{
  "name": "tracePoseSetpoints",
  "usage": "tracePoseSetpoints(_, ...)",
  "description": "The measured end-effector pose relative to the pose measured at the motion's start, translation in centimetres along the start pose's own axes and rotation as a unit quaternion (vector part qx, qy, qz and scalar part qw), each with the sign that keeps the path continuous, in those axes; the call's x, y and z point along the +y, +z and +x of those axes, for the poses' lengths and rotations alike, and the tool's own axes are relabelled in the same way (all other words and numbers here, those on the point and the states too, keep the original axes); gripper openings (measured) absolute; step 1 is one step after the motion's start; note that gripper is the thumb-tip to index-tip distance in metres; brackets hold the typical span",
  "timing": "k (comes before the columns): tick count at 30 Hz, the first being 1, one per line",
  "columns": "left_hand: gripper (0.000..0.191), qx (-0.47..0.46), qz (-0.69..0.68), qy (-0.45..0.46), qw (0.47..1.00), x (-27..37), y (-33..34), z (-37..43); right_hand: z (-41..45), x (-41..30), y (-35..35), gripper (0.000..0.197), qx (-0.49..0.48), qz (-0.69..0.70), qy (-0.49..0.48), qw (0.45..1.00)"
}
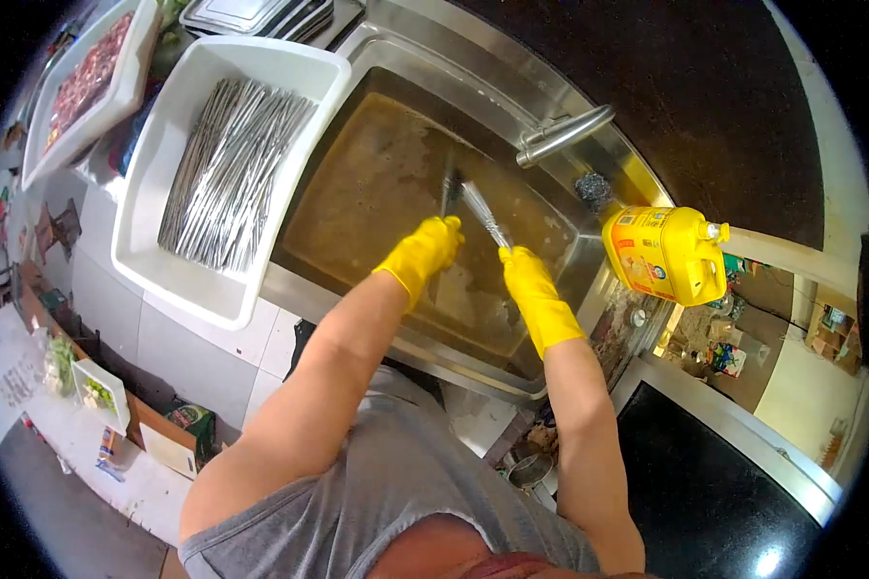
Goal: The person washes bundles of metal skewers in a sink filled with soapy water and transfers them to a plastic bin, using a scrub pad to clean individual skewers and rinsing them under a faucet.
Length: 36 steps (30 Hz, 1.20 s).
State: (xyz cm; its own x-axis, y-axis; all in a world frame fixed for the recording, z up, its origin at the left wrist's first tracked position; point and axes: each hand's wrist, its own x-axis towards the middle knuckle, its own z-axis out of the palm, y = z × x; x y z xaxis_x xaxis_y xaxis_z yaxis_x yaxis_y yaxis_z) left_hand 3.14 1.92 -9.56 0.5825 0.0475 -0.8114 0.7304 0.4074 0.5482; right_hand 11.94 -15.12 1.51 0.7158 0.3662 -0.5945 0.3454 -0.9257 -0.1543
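Both of my hands wear yellow rubber gloves above a stainless steel sink filled with murky brown water. My right hand grips one end of a bundle of thin metal skewers, whose other end points up and left. My left hand is closed around a slim, darker bundle that looks like more skewers, partly lost against the water. The tips of the two bundles come close together over the middle of the sink. Left of the sink, a white plastic tub holds a heap of metal skewers.
A steel faucet reaches over the sink's back rim. Near the right corner sit a steel wool scourer and a yellow detergent jug. Metal trays and a white bin of meat stand at the far left.
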Motion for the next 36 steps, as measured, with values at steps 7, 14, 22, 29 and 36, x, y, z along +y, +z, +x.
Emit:
tracePoseSetpoints(7, 0.043, -0.116, -0.223, 0.014, 0.968, -0.1, -0.7, -3.2, -1.5, 2.7, -1.3, 0.047, 0.033, 0.044, 0.0, 0.998)
tracePoseSetpoints(14, 0.035, -0.213, -0.181, 0.036, 0.96, -1.1, 0.9, -4.7, 5.6, 2.4, -0.4, 0.05, 0.057, 0.04, 0.11, 0.991)
tracePoseSetpoints(22, 0.034, -0.165, -0.322, 0.011, 0.932, -0.6, 0.1, -4.7, -0.2, 1.8, -0.3, 0.051, -0.018, 0.025, 0.029, 0.999)
tracePoseSetpoints(29, 0.04, -0.152, -0.339, 0.026, 0.928, -0.9, -0.2, -5.0, 1.3, 3.6, -0.3, 0.053, 0.01, 0.097, 0.09, 0.991)
tracePoseSetpoints(36, 0.036, -0.096, -0.234, 0.012, 0.967, 0.3, 4.1, -6.4, 3.7, 5.8, 4.8, 0.053, 0.042, 0.087, 0.116, 0.988)
